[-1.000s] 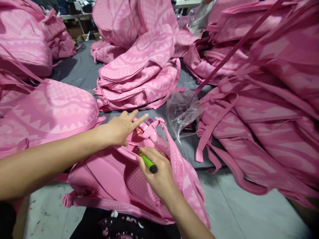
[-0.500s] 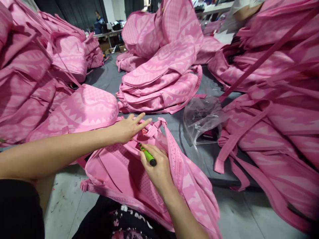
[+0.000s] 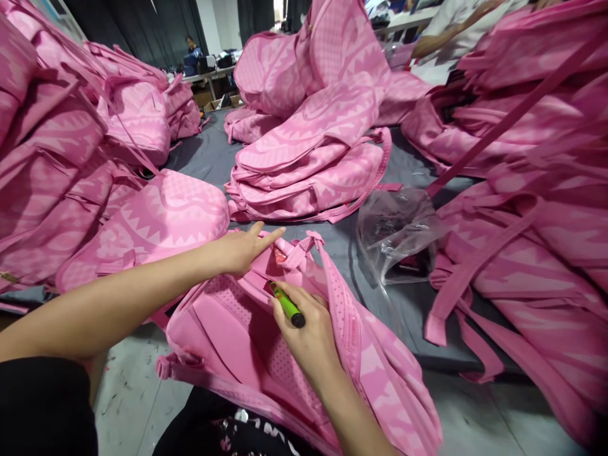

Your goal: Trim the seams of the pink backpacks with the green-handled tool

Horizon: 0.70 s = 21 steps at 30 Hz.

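A pink camouflage backpack (image 3: 380,373) lies open towards me at the table's front edge, its dotted pink lining showing. My left hand (image 3: 242,250) rests on its far rim, two fingers stretched out and apart; the thumb side is hidden. In my right hand (image 3: 308,329) is a green marker-like pen (image 3: 287,305) with a black end, gripped between thumb and fingers. The pen's far end points into the bag's opening, close to my left hand. Just beyond it a small red patch (image 3: 279,255) shows near a knotted pink strap (image 3: 304,247).
More pink backpacks (image 3: 304,158) are stacked ahead, with piles at the left (image 3: 52,158) and right (image 3: 536,240). A clear plastic bag (image 3: 399,234) with dark contents lies on the grey table (image 3: 332,237). Loose straps (image 3: 456,278) hang at right. Another person's arm (image 3: 446,35) is at the back right.
The view has shifted slightly, so the scene sits a little lower and further right. One left-hand finger no longer shows. The right hand still holds the pen. The far person's arm shows more.
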Tool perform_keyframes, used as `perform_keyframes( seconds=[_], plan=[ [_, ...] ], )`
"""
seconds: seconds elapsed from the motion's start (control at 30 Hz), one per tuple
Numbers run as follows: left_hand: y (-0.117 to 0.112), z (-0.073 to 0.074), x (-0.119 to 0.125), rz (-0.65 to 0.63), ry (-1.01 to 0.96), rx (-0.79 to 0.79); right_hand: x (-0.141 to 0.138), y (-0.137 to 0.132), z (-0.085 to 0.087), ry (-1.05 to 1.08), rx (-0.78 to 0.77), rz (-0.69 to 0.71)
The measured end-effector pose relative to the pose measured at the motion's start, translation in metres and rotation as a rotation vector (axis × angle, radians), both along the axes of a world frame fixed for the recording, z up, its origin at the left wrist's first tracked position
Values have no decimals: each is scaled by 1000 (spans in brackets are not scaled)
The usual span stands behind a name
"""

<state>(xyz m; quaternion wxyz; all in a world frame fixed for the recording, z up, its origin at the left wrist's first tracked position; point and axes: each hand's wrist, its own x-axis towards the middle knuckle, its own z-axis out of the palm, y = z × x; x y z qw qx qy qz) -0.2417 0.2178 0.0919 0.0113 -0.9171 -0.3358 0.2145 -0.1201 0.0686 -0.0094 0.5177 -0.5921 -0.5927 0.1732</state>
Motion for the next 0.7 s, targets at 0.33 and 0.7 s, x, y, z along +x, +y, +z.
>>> perform_keyframes(
  seconds=[0.33, 0.7],
  plan=[
    [4, -3, 6, -4, -1, 12, -22, 19, -1, 22, 13, -82],
    [12, -13, 9, -3, -46, -34, -27, 26, -7, 13, 30, -176]
  ],
)
